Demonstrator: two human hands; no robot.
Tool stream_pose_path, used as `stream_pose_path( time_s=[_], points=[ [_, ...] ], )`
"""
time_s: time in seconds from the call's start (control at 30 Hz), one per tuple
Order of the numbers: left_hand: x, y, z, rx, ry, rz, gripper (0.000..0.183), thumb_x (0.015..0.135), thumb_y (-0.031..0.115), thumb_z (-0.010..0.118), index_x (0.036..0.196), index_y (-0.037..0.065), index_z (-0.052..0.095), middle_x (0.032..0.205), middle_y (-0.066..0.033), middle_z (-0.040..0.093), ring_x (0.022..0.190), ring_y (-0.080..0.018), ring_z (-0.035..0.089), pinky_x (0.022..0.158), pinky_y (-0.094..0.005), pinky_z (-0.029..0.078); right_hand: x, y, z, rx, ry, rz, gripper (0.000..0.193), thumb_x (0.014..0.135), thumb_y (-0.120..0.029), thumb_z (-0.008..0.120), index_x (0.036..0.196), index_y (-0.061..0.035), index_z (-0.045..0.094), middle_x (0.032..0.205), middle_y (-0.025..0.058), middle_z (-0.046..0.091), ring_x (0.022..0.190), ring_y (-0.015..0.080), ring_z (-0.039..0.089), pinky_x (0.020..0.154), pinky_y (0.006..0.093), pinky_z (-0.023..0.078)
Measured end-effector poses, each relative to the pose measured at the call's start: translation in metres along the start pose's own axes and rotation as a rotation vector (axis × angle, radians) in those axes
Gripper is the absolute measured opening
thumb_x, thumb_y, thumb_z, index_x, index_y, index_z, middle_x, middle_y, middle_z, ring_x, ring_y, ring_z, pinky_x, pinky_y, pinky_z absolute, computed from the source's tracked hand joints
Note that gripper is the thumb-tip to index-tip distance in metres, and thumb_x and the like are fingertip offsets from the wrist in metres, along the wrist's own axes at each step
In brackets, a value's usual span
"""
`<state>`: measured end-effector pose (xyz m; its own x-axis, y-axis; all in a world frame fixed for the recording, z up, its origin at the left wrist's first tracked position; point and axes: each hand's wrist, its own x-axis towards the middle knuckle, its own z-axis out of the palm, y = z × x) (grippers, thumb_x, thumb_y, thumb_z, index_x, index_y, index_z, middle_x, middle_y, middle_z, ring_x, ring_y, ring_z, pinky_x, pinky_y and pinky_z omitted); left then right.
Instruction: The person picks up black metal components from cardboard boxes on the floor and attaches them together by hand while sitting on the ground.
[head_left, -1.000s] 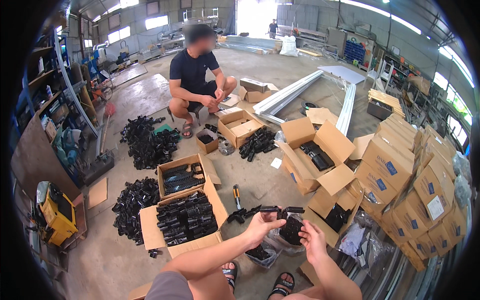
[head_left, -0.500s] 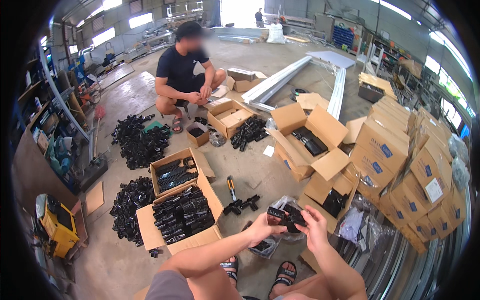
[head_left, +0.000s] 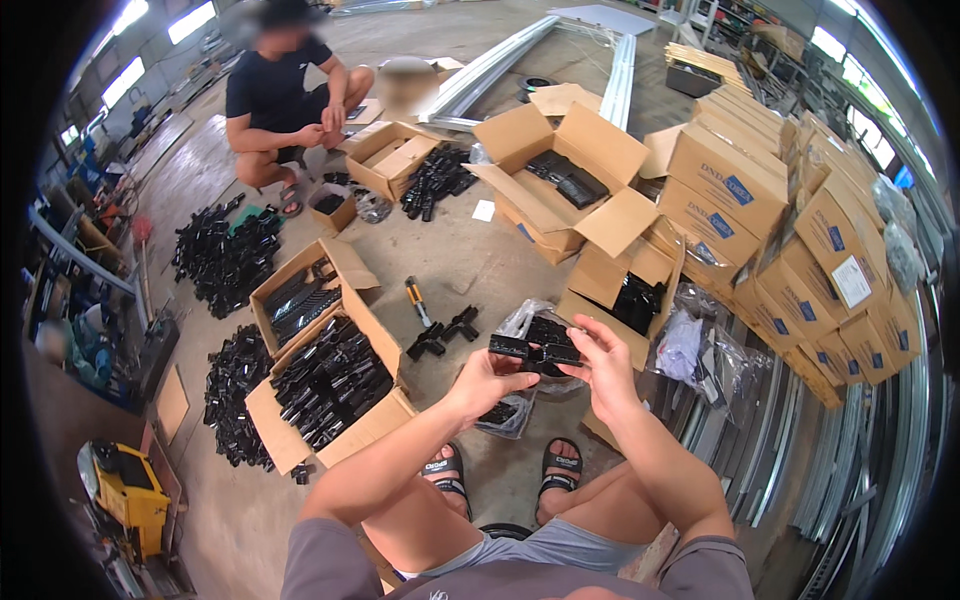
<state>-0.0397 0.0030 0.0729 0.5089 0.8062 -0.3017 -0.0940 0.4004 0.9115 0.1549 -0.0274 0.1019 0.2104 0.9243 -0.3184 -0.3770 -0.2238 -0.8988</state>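
Observation:
Both my hands hold one black piece (head_left: 536, 352) with a tube-like body and short arms, possibly a plastic fitting. My left hand (head_left: 482, 386) grips its left end, and my right hand (head_left: 604, 368) pinches the right end between thumb and fingers. Just beyond and below the hands sit clear plastic bags (head_left: 512, 425) with more black pieces inside. On the floor to the left lie two similar black fittings (head_left: 443, 335) beside an orange-handled tool (head_left: 415, 297), whose kind I cannot make out.
An open carton (head_left: 390, 411) packed with black parts stands at left, beside loose piles (head_left: 238, 400). More open cartons (head_left: 620, 225) and a stack of closed boxes (head_left: 740, 180) are at right, with metal profiles (head_left: 770, 440) below. Another person (head_left: 283, 90) squats at far left.
The view has swung right and down, so the surroundings sit further left and higher. Both hands still hold the black fitting, now turned more level.

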Motion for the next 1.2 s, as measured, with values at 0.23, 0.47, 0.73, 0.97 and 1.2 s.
stream_pose_path(
  time_s=[0.23, 0.47, 0.73, 0.97, 1.2],
  points=[
    [0.001, -0.003, 0.002, -0.027, 0.0, 0.047, 0.042, 0.081, -0.003, 0.072, 0.122, 0.002, 0.062, 0.104, -0.0028, 0.068, 0.093, -0.0094, 0.062, 0.084, -0.0268, 0.049, 0.002, 0.006, -0.004, -0.014, -0.003, -0.008, 0.034, 0.091, -0.014, 0.064, 0.123, -0.0027, 0.058, 0.106, 0.0058, 0.062, 0.085, 0.0133, 0.064, 0.067, 0.0298, 0.059],
    [-0.001, 0.001, 0.001, 0.046, -0.017, 0.126, 0.036, 0.086, 0.002, 0.07, 0.121, 0.002, 0.061, 0.1, -0.0028, 0.067, 0.089, -0.0087, 0.06, 0.082, -0.0271, 0.048, -0.001, 0.001, -0.002, -0.04, 0.0, 0.012, 0.034, 0.092, -0.014, 0.064, 0.125, -0.0051, 0.059, 0.108, 0.0055, 0.059, 0.091, 0.0119, 0.06, 0.068, 0.0285, 0.058],
    [-0.001, 0.003, -0.009, -0.025, -0.054, -0.002, 0.037, 0.093, 0.016, 0.066, 0.126, 0.0, 0.058, 0.109, -0.0012, 0.065, 0.096, -0.0071, 0.059, 0.088, -0.024, 0.046, 0.001, 0.002, -0.004, -0.131, -0.071, -0.132, 0.053, 0.08, -0.006, 0.077, 0.129, -0.001, 0.055, 0.116, 0.0114, 0.058, 0.095, 0.0161, 0.065, 0.077, 0.0265, 0.056],
    [0.0, 0.009, -0.009, 0.036, -0.023, -0.01, 0.04, 0.091, 0.019, 0.069, 0.124, -0.001, 0.06, 0.105, -0.0008, 0.066, 0.095, -0.007, 0.057, 0.088, -0.0237, 0.044, -0.001, 0.002, -0.004, -0.223, -0.142, -0.148, 0.062, 0.077, 0.001, 0.077, 0.133, 0.0013, 0.051, 0.123, 0.016, 0.056, 0.1, 0.0211, 0.066, 0.085, 0.0302, 0.055],
    [0.013, 0.003, -0.009, 0.031, -0.025, -0.001, 0.039, 0.085, 0.016, 0.075, 0.119, -0.002, 0.064, 0.105, -0.0048, 0.068, 0.093, -0.0092, 0.06, 0.086, -0.0252, 0.047, 0.009, -0.002, -0.009, -0.237, -0.101, -0.151, 0.061, 0.078, 0.0, 0.077, 0.133, 0.0009, 0.052, 0.124, 0.0161, 0.055, 0.102, 0.0211, 0.065, 0.085, 0.0297, 0.053]
  ],
)
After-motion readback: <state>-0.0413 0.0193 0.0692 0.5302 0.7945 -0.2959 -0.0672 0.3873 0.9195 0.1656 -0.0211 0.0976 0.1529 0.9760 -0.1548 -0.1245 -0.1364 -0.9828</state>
